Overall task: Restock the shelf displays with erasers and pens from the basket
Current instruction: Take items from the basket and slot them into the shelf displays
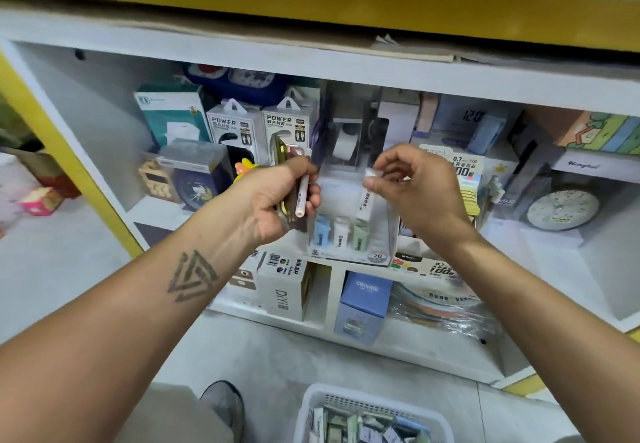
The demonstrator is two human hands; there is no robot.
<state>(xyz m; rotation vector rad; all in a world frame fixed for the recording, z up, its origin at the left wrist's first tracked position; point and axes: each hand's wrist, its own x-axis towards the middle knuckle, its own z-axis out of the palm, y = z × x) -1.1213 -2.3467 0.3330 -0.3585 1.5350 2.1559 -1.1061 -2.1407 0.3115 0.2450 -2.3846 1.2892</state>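
My left hand (pixel 277 196) grips a bundle of pens (pixel 300 200), a white one in front and darker and gold ones behind, held upright before the shelf. My right hand (pixel 412 186) pinches a small white wrapped eraser (pixel 370 174) just above the clear display stand (pixel 349 234). Pale blue, white and green erasers stand in that display's front row. The white basket (pixel 311 404) sits on the floor at the bottom, filled with several small packed erasers.
Power bank boxes (pixel 235 130) stand behind my left hand. A pencil-lead display (pixel 464 172) and a clock (pixel 562 208) are to the right. White and blue boxes (pixel 363 304) fill the lower shelf. My shoe (pixel 221 404) is beside the basket.
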